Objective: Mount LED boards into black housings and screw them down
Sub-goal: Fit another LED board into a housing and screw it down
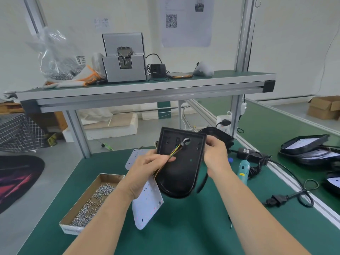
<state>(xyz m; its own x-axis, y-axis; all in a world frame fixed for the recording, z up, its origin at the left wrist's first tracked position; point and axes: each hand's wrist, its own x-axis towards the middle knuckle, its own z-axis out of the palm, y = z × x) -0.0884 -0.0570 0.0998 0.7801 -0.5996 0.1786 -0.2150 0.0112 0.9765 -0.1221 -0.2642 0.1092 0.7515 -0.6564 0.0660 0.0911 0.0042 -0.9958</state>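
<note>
A black housing [182, 168] is held tilted above the green table, its inner side facing me. My right hand [216, 153] grips its right edge. My left hand [147, 168] pinches a bundle of coloured wires [175, 150] that runs to a round hole near the housing's top. A white LED board [147, 205] hangs below my left hand, partly hidden by it and by the housing. Another white LED board [134, 157] lies on the table behind my left hand.
An open cardboard box of screws [92, 201] sits at front left. A teal electric screwdriver [243, 168] with its cables and a power adapter [246, 153] lie to the right. Finished housings [305, 146] are stacked at far right. A screw feeder [123, 57] stands on the upper shelf.
</note>
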